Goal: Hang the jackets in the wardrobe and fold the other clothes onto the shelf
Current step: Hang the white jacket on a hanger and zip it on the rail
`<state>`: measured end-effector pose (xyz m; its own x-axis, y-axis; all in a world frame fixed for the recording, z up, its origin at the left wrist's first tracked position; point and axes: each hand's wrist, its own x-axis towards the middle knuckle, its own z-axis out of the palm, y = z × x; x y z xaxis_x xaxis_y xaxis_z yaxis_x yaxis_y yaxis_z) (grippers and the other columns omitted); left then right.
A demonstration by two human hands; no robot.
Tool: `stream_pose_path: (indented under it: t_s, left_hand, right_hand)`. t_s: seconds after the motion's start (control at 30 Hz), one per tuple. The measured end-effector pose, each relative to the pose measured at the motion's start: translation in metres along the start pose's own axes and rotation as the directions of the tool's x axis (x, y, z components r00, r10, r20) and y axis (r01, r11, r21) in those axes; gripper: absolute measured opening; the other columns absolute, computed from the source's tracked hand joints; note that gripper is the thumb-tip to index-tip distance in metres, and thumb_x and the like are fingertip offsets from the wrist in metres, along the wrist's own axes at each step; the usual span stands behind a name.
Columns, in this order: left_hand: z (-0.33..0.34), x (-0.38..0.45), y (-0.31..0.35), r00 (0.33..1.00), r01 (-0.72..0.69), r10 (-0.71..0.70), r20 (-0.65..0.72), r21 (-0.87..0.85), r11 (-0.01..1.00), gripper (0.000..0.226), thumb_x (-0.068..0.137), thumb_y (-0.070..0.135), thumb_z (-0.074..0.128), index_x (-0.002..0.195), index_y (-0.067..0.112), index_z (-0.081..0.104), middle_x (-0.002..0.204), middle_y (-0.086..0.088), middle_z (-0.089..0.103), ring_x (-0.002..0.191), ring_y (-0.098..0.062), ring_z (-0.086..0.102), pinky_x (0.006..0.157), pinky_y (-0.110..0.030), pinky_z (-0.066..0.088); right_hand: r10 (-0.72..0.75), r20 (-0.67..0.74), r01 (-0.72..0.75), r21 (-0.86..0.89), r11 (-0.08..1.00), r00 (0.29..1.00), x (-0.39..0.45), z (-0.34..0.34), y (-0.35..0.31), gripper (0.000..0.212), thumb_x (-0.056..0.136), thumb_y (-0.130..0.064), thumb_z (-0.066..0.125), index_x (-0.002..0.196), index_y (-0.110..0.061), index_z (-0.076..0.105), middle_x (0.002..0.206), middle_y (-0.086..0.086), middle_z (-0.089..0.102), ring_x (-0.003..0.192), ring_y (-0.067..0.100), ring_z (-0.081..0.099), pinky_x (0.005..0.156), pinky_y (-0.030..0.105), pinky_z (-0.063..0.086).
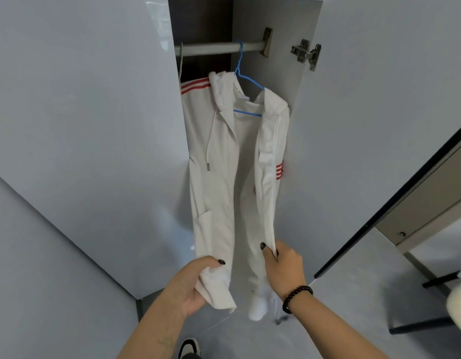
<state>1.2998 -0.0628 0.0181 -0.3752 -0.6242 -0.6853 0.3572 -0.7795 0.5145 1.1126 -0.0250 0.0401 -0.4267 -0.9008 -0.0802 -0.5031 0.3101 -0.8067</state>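
White jacket (232, 161) hangs on blue hanger (246, 81) from wardrobe rail (211, 48). Left hand (195, 286) grips left hem; right hand (283, 268) pinches right front edge. Left sleeve partly hidden behind door (94, 125).

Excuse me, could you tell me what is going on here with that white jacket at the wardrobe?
A person is hanging a white hooded jacket in the open wardrobe. It already hangs on a blue hanger hooked over the rail. The left hand grips the bottom of one front panel, and the right hand pinches the edge of the other, holding the unzipped front apart near the hem.
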Motion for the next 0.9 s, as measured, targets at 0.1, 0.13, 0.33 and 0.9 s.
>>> stream_pose_path:
  t_s: [0.1, 0.13, 0.33, 0.9]
  left_hand:
    - [0.006, -0.003, 0.004, 0.999, 0.039, -0.040, 0.023, 0.072, 0.997, 0.048, 0.065, 0.001, 0.081, 0.110, -0.007, 0.067, 0.113, -0.023, 0.068, 0.104, -0.038, 0.066, 0.095, -0.047, 0.050]
    - [0.009, -0.004, 0.005, 0.996, 0.048, -0.054, 0.069, 0.084, 0.995, 0.049, 0.066, 0.006, 0.084, 0.112, -0.004, 0.068, 0.115, -0.024, 0.067, 0.107, -0.038, 0.065, 0.094, -0.047, 0.051]
    - [0.013, 0.005, 0.015, 0.988, 0.027, -0.052, 0.148, 0.165, 0.986, 0.031, 0.075, 0.020, 0.077, 0.101, 0.003, 0.075, 0.111, -0.022, 0.069, 0.102, -0.034, 0.068, 0.079, -0.041, 0.057]
    - [0.043, 0.033, 0.027, 0.998, 0.052, -0.054, -0.028, -0.071, 0.996, 0.025, 0.080, 0.007, 0.062, 0.103, -0.001, 0.065, 0.109, -0.016, 0.070, 0.111, -0.032, 0.063, 0.103, -0.045, 0.045]
  right_hand:
    - [0.083, 0.106, -0.101, 0.174, 0.980, 0.991, 0.000, 0.006, -0.008, 0.028, 0.095, -0.018, 0.055, 0.067, -0.011, 0.056, 0.055, -0.002, 0.052, 0.046, 0.002, 0.044, 0.046, 0.012, 0.034]
    - [0.082, 0.179, -0.120, 0.214, 0.969, 0.980, -0.002, 0.009, -0.012, 0.025, 0.096, -0.018, 0.053, 0.078, -0.001, 0.060, 0.062, 0.005, 0.056, 0.055, 0.008, 0.049, 0.052, 0.017, 0.038]
    - [0.052, 0.509, -0.295, 0.411, 0.863, 0.859, -0.003, 0.024, -0.025, 0.039, 0.089, 0.013, 0.034, 0.098, -0.003, 0.068, 0.091, 0.013, 0.067, 0.079, 0.013, 0.060, 0.072, 0.022, 0.051]
    - [0.386, 0.806, -0.861, 0.275, 0.427, 0.449, -0.026, 0.036, 0.042, 0.052, 0.083, -0.064, 0.048, 0.085, -0.016, 0.068, 0.093, 0.003, 0.069, 0.078, 0.020, 0.058, 0.071, 0.028, 0.043]
